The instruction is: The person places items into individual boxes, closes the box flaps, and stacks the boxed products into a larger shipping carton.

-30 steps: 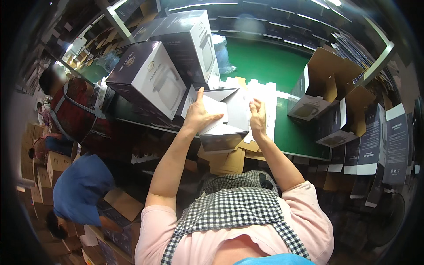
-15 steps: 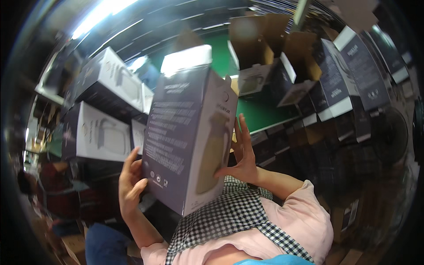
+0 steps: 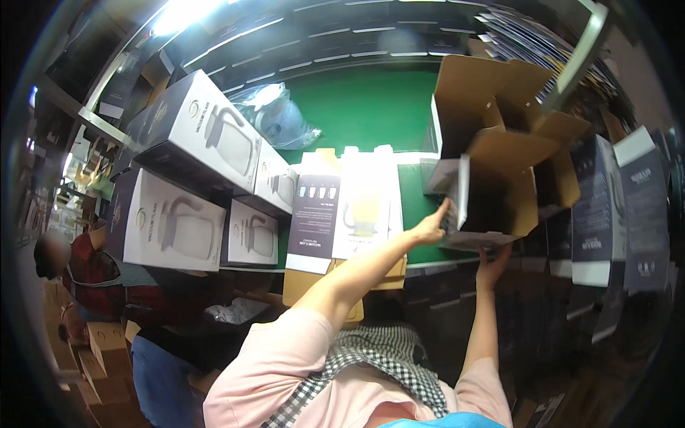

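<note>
While an open white-and-dark cardboard carton with raised brown flaps point(image 3: 492, 192) is handled at the right, closed white-and-purple picture boxes point(image 3: 171, 225) are ranged at the left

Where the open carton is placed, at the near right edge of the green-topped bench point(image 3: 357, 100), its left side is touched by the left hand point(image 3: 430, 228), with the fingers partly extended. Its near lower edge is met from below by the right hand point(image 3: 492, 265), whose fingertips are partly hidden. How far either grip is closed, and whether the carton is firmly held, cannot be told.

Just beyond, a second open carton point(image 3: 467, 107) is stood with its brown flaps up. Across the middle of the bench, flattened white and dark purple cardboard point(image 3: 367, 189) is laid. Farther left, a pale blue object wrapped in clear plastic point(image 3: 278, 123) is set near the closed boxes. At the far right, thin flat sheets point(image 3: 524, 46) are stacked.
</note>
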The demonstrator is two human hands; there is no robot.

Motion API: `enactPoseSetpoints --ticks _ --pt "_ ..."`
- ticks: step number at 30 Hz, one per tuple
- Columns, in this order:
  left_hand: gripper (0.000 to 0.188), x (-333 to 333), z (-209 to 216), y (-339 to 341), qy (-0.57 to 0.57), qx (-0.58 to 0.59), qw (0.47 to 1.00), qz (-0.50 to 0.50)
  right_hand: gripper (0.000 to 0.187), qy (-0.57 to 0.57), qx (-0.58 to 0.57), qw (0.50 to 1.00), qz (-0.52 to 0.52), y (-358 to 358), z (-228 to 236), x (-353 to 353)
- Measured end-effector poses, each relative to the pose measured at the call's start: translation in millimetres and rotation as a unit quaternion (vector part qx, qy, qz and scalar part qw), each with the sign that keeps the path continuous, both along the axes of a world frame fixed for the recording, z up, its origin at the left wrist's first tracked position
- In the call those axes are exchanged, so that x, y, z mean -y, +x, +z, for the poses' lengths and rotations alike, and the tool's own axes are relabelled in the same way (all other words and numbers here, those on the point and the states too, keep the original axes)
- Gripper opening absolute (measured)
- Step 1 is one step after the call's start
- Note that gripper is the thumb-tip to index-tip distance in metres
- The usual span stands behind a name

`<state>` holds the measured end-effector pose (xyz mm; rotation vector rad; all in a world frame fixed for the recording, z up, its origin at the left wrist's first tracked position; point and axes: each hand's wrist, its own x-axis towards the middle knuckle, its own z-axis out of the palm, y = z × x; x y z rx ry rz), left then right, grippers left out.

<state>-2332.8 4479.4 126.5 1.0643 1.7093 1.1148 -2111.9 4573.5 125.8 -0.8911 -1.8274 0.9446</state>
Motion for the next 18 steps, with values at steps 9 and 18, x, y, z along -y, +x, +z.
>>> enactPoseSetpoints --ticks 9,18 --pt "0.093 109.6 43.3 -363.2 -0.04 -0.154 0.653 0.74 0.071 -0.041 0.163 0.981 -0.098 29.8 -41.3 21.6" --pt "0.061 146.8 41.1 -457.1 -0.062 -0.143 0.635 0.756 0.043 -0.047 0.219 0.972 -0.068 30.1 -42.7 45.5"
